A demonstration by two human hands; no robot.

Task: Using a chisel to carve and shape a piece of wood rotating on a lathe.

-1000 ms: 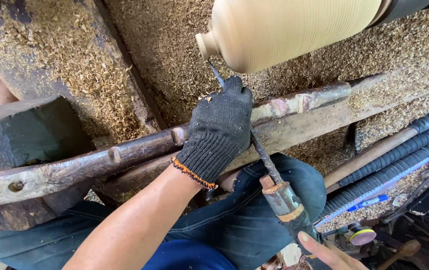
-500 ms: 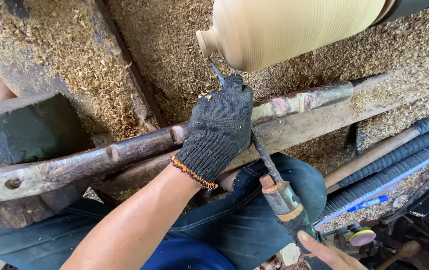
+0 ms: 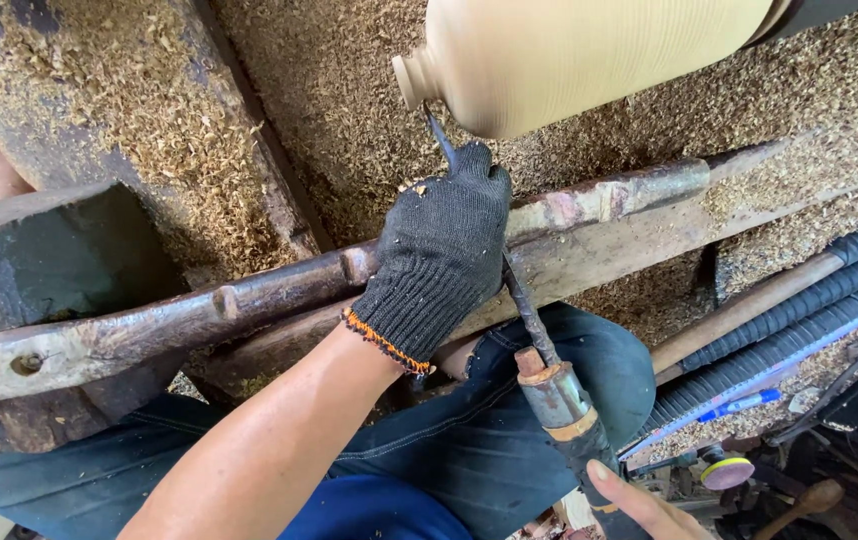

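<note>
Left hand (image 3: 444,255) in a black knit glove with an orange cuff, centre of the frame, folded down over the shaft of a long turning tool (image 3: 529,315) and pressed onto the rusty metal rest bar (image 3: 249,290), evidently to pin the steel against the bar and keep it steady. Fingers closed around the shaft, with the dark tip poking out above the knuckles and reaching up to the underside of the pale wooden vessel (image 3: 589,55) at top centre, just beside its narrow neck; whether tip and wood actually touch cannot be told. Below the glove, shaft running down and right into a metal ferrule and a dark handle. Right hand (image 3: 644,505) at the bottom edge, right of centre, bare, mostly cut off by the frame, fingers lying against the handle's end, probably to steer the angle; full grip cannot be told. Beneath both arms, blue denim trousers (image 3: 509,440). Around everything, sawdust (image 3: 349,120) thick across the upper half of the frame. At right, ribbed dark hoses (image 3: 829,290) running diagonally, with a wooden-handled tool (image 3: 739,310) lying just beside them.
</note>
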